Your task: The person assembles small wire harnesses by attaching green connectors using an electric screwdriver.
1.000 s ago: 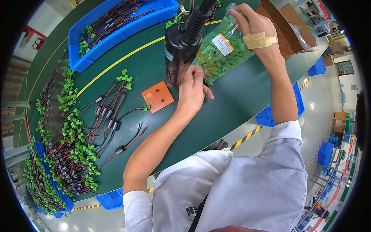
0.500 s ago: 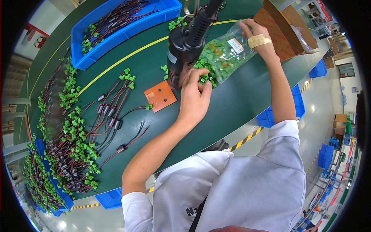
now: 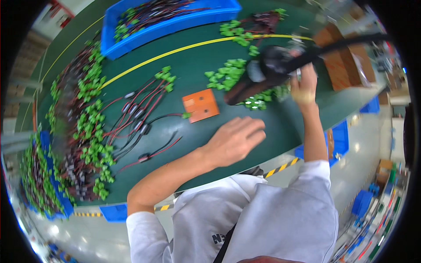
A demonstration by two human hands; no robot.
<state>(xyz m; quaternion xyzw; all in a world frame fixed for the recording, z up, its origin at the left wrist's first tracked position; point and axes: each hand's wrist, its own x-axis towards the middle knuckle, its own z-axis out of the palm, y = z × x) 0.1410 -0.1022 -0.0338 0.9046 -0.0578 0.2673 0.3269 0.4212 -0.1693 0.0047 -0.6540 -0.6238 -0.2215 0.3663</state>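
My left hand [image 3: 237, 139] hovers over the near side of the green table, fingers loosely bent and thumb apart, with nothing visible in it. To its upper left lies an orange block [image 3: 204, 105] with two dark spots, a green connector at its left edge. A black hand tool [image 3: 267, 72] with a thick cable is blurred above the bright green connectors [image 3: 230, 72]. My right hand [image 3: 305, 85], taped at the wrist, is beside the tool; its fingers are partly hidden and smeared, so its grip is unclear. Clear plastic with green pieces [image 3: 280, 92] shows faintly beside it.
Red and black leads with dark cylinders [image 3: 138, 114] lie left of the block. A dense row of wired green connectors [image 3: 90, 127] lines the left side. A blue bin [image 3: 171, 28] of leads stands at the back, a cardboard box [image 3: 337, 61] at the right.
My left hand has drawn back from the tool and green connectors toward me. The tool and its cable now slant right. My right hand is lower, near the tool, and the bag is much less visible.
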